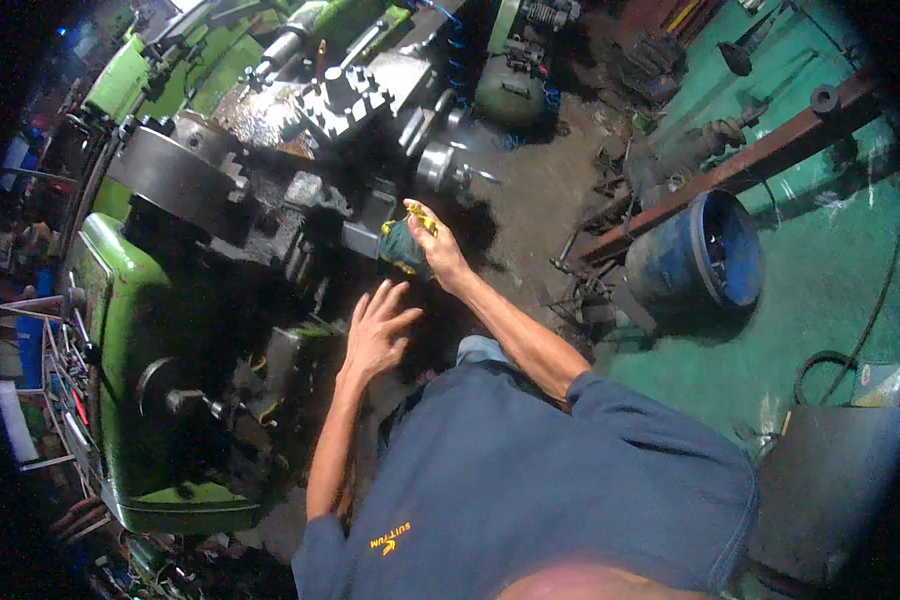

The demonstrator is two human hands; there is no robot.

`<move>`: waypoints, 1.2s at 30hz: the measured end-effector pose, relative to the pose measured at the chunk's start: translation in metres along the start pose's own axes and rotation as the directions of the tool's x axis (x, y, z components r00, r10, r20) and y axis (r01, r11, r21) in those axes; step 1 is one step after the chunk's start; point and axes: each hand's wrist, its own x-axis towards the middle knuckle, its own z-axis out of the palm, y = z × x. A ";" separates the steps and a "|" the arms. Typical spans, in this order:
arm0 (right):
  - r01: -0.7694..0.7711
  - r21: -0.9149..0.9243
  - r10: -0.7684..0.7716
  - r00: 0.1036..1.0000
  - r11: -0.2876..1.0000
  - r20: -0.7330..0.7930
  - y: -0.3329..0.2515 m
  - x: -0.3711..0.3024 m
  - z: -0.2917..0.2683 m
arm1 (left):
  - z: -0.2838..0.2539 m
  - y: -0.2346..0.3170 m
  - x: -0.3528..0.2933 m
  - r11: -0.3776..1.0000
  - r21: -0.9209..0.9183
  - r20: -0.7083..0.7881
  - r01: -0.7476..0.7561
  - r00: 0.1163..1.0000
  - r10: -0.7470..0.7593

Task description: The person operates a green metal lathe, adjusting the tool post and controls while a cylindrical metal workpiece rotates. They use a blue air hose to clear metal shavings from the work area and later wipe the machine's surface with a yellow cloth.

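My right hand [442, 250] is closed on a dark green cloth [400, 248] with yellow edging, beside the front of a green lathe [130, 300]. Its folds hang below my fingers, close to a grey metal block [362, 238] on the machine. Lower and to the left, my left hand [378, 330] is held with its fingers spread and nothing in them. A large round chuck [175, 180] sits on the lathe to the left. Farther back is the tool post [342, 105], on a shiny wet-looking slide.
A handwheel [160, 388] juts from the lathe's near side. Round chromed parts [440, 165] stick out past my right hand. On the right stand a blue drum [695, 262] and a rusty steel beam [730, 170] over a green floor [820, 300]. A dark tank [510, 95] is at the back.
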 end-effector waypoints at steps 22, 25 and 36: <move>-0.632 0.033 0.520 0.666 0.775 0.534 -0.050 0.033 0.032 | -0.071 -0.016 0.079 -0.446 -0.837 -0.261 -0.316 0.948 -0.180; -0.670 0.056 0.537 0.640 0.741 0.549 -0.042 0.042 0.012 | -0.047 -0.033 0.057 -0.041 -0.947 -0.273 -0.318 0.866 -0.418; -0.080 -0.669 0.673 0.099 0.739 0.733 -0.111 0.077 -0.019 | -0.003 0.029 -0.011 0.395 -0.918 -0.384 0.036 0.173 -0.907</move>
